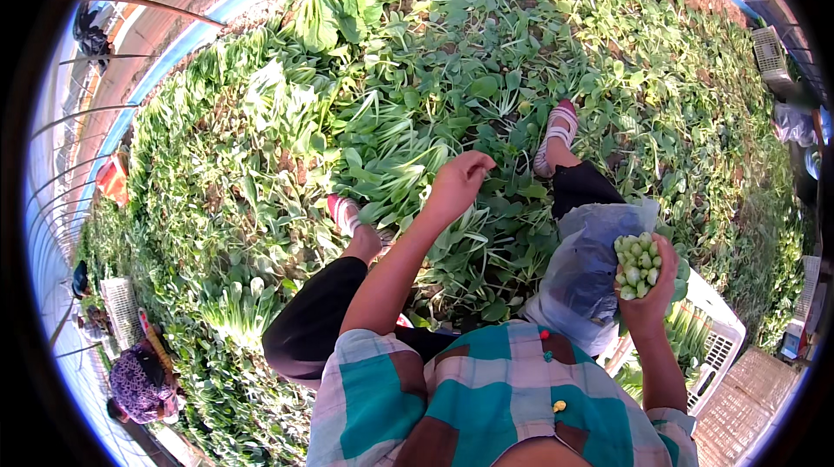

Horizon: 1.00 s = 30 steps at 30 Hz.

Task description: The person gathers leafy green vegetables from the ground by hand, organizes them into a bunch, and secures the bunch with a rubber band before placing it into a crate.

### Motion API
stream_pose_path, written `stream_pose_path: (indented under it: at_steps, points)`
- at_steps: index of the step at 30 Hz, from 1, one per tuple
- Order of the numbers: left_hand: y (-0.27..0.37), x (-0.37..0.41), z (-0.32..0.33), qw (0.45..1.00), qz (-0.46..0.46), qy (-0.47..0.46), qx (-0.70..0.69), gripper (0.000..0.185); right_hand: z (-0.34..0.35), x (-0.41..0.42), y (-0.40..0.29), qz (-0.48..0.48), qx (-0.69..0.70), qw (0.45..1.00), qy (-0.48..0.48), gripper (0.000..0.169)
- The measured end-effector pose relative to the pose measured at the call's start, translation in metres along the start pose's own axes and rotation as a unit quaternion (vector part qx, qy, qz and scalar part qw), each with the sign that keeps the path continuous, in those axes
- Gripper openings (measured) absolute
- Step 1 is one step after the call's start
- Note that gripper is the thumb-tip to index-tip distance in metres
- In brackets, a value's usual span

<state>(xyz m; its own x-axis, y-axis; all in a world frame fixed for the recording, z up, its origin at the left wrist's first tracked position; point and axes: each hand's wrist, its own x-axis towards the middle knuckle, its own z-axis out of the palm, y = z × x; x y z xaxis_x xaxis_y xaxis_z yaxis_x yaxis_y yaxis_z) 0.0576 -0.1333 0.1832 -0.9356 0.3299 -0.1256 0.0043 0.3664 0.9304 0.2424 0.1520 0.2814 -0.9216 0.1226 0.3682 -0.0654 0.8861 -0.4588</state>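
Note:
My right hand (651, 291) is closed around a bunch of leafy greens (637, 265), its pale stem ends facing up. This bunch is beside a translucent plastic sheet (576, 271) lying over my right leg. My left hand (461, 183), fingers curled inward with nothing visible in them, is above the leafy plants between my feet. Under and beside it, pale-stalked greens (397, 161) lie in a pile. At my right side, a white plastic crate (723, 330) holds more greens, partly hidden by my right forearm.
Low green plants surround my feet. A large leafy bunch (335, 11) lies ahead; another pale-stemmed bunch (241, 310) is at left. A person in a patterned head covering (137, 382) is at lower left, near a white crate (122, 310). A woven mat (749, 402) lies at lower right.

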Motion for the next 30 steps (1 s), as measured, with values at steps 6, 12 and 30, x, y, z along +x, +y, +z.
stream_pose_path:
  at_steps: [6,12,30]
  points:
    - [-0.16,0.009,-0.059,0.904,-0.034,0.03,0.426,0.037,0.006,0.008,0.01,-0.043,-0.018,0.998,0.048,0.071]
    - [-0.174,0.02,-0.058,0.898,-0.062,0.043,0.433,0.041,0.008,0.008,0.015,-0.055,-0.038,0.995,0.073,0.072]
    - [0.068,-0.036,-0.04,0.919,-0.033,-0.193,-0.342,0.04,-0.026,0.021,0.018,0.06,0.1,0.991,-0.064,0.075]
